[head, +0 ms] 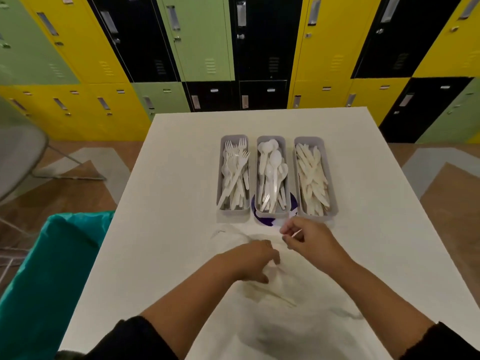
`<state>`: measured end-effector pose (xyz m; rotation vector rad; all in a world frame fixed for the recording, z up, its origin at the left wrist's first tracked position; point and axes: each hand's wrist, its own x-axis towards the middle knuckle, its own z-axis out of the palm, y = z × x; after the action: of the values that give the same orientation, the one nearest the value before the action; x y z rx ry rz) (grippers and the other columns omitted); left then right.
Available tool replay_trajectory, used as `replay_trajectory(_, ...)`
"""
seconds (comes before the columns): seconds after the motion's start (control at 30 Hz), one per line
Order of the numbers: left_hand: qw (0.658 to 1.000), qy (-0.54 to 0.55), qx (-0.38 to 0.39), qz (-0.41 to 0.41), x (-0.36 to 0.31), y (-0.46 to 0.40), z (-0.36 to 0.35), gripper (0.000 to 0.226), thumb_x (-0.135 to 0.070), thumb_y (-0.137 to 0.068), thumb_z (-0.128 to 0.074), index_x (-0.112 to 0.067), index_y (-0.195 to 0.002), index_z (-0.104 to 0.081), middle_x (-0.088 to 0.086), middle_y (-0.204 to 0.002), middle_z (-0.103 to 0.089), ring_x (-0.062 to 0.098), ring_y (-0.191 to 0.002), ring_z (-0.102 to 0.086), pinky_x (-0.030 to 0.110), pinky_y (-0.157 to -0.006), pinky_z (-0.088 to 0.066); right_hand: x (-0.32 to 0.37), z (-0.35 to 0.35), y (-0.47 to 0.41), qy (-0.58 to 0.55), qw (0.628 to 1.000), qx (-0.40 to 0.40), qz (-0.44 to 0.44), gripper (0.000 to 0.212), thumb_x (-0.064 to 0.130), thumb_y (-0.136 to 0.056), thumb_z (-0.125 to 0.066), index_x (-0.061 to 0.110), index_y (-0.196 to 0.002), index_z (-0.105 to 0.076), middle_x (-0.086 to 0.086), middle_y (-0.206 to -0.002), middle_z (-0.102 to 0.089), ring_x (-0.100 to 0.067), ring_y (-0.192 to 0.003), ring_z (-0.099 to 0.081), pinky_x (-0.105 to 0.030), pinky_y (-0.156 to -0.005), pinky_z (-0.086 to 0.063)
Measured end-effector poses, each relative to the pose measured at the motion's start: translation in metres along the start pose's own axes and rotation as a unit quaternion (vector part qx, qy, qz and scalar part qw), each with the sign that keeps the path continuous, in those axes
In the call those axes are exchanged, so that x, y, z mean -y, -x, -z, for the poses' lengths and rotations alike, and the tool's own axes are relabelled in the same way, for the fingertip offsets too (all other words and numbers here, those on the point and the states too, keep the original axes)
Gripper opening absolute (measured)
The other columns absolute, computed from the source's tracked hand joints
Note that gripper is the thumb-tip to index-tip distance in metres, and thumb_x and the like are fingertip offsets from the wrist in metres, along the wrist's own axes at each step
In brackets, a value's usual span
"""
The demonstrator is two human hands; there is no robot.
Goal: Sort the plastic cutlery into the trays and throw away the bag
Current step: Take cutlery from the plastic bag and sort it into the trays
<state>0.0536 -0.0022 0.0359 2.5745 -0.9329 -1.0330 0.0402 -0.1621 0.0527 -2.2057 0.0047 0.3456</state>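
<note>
Right now, centre frame, 3 grey trays sit side by side on the white bench [168, 178]: fork tray [233, 175] left, spoon tray [272, 175] middle, knife tray [314, 178] right, all well filled. Just below them the clear plastic bag [262, 289] lies crumpled on the bench. Left hand [253, 261] rests on the bag, fingers curled into the plastic. Right hand [307, 237], just below the knife tray, has fingers pinched together on a thin white cutlery piece [297, 233]; can't tell which kind. Teal-lined bin [52, 268] at lower left, beside the bench.
</note>
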Motion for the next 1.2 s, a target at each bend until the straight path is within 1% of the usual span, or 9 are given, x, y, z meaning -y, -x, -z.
replay_trajectory(0.13, 0.998, -0.046, 0.014, 0.039, 0.007, 0.003, -0.028, 0.094, -0.032, -0.077, -0.074, -0.02, -0.149, -0.014, 0.008, -0.157, -0.014, 0.03, -0.142, -0.017, 0.046, -0.116, -0.023, -0.011, -0.038, 0.03, 0.066, 0.996, 0.058, -0.012, 0.026, 0.016, -0.082, -0.068, 0.022, -0.106, -0.061, 0.007, -0.094, -0.063, -0.008, -0.081, -0.06, -0.011, -0.071, -0.046)
replay_trajectory(0.23, 0.996, -0.047, 0.022, 0.072, 0.014, 0.006, -0.04, 0.1, -0.041, -0.075, -0.073, -0.029, -0.149, -0.007, 0.007, -0.159, -0.008, 0.034, -0.145, -0.011, 0.053, -0.118, -0.013, -0.017, -0.057, 0.043, 0.126, 0.989, 0.073, 0.003, 0.051, 0.026, -0.077, -0.073, 0.025, -0.121, -0.047, 0.007, -0.112, -0.053, -0.006, -0.094, -0.051, -0.012, -0.078, -0.038)
replay_trajectory(0.33, 0.994, -0.041, 0.019, 0.095, 0.019, 0.014, -0.043, 0.105, -0.044, -0.075, -0.072, -0.03, -0.15, 0.0, 0.009, -0.16, 0.0, 0.033, -0.147, -0.001, 0.054, -0.118, -0.007, -0.016, -0.069, 0.057, 0.165, 0.983, 0.068, 0.038, 0.049, 0.027, -0.077, -0.072, 0.022, -0.118, -0.045, 0.011, -0.108, -0.041, -0.003, -0.086, -0.043, -0.01, -0.072, -0.032)
replay_trajectory(0.43, 0.995, -0.024, -0.048, 0.088, 0.023, 0.02, -0.042, 0.094, -0.039, -0.077, -0.072, -0.023, -0.149, -0.014, 0.012, -0.156, -0.013, 0.032, -0.145, -0.012, 0.048, -0.116, -0.02, -0.021, -0.077, 0.067, 0.237, 0.962, 0.118, 0.063, 0.037, 0.029, -0.083, -0.063, 0.019, -0.117, -0.053, 0.004, -0.12, -0.048, -0.012, -0.097, -0.048, -0.018, -0.074, -0.035)
replay_trajectory(0.57, 0.985, -0.036, -0.168, 0.01, 0.023, 0.029, -0.045, 0.056, -0.033, -0.076, -0.073, -0.018, -0.125, -0.051, 0.005, -0.135, -0.039, 0.025, -0.122, -0.04, 0.036, -0.101, -0.039, -0.031, -0.078, 0.069, 0.284, 0.947, 0.146, 0.045, 0.055, 0.035, -0.08, -0.063, 0.02, -0.129, -0.045, 0.0, -0.131, -0.042, -0.021, -0.112, -0.045, -0.03, -0.088, -0.043)
replay_trajectory(0.67, 0.996, -0.031, -0.084, 0.005, 0.023, 0.033, -0.052, 0.071, -0.046, -0.073, -0.074, -0.018, -0.132, -0.045, 0.005, -0.142, -0.036, 0.026, -0.128, -0.036, 0.038, -0.106, -0.036, -0.033, -0.075, 0.067, 0.306, 0.937, 0.162, 0.051, 0.072, 0.04, -0.078, -0.066, 0.019, -0.138, -0.035, -0.001, -0.139, -0.035, -0.021, -0.12, -0.041, -0.03, -0.097, -0.042)
replay_trajectory(0.8, 0.998, -0.057, 0.004, 0.04, 0.034, 0.038, -0.061, 0.111, -0.044, -0.071, -0.076, -0.021, -0.151, -0.004, 0.002, -0.159, 0.006, 0.025, -0.147, -0.002, 0.049, -0.118, -0.014, -0.037, -0.072, 0.068, 0.361, 0.914, 0.176, 0.05, 0.093, 0.039, -0.077, -0.07, 0.018, -0.149, -0.015, -0.004, -0.145, -0.021, -0.023, -0.127, -0.032, -0.029, -0.099, -0.042)
replay_trajectory(0.97, 0.996, -0.062, 0.009, 0.061, 0.039, 0.042, -0.07, 0.124, -0.037, -0.068, -0.08, -0.02, -0.149, 0.013, 0.004, -0.159, 0.011, 0.022, -0.148, 0.002, 0.045, -0.119, -0.015, -0.044, -0.082, 0.069, 0.307, 0.938, 0.162, 0.003, 0.074, 0.026, -0.075, -0.073, 0.018, -0.136, -0.033, -0.004, -0.146, -0.023, -0.021, -0.133, -0.032, -0.025, -0.104, -0.034)
replay_trajectory(1.2, 0.996, -0.062, -0.004, 0.061, 0.039, 0.046, -0.075, 0.124, -0.038, -0.069, -0.079, -0.018, -0.149, 0.013, 0.003, -0.16, 0.009, 0.019, -0.148, 0.0, 0.037, -0.119, -0.017, -0.048, -0.095, 0.071, 0.287, 0.945, 0.156, 0.031, 0.049, 0.008, -0.08, -0.057, 0.013, -0.127, -0.042, 0.0, -0.122, -0.044, -0.018, -0.112, -0.044, -0.018, -0.079, -0.029)
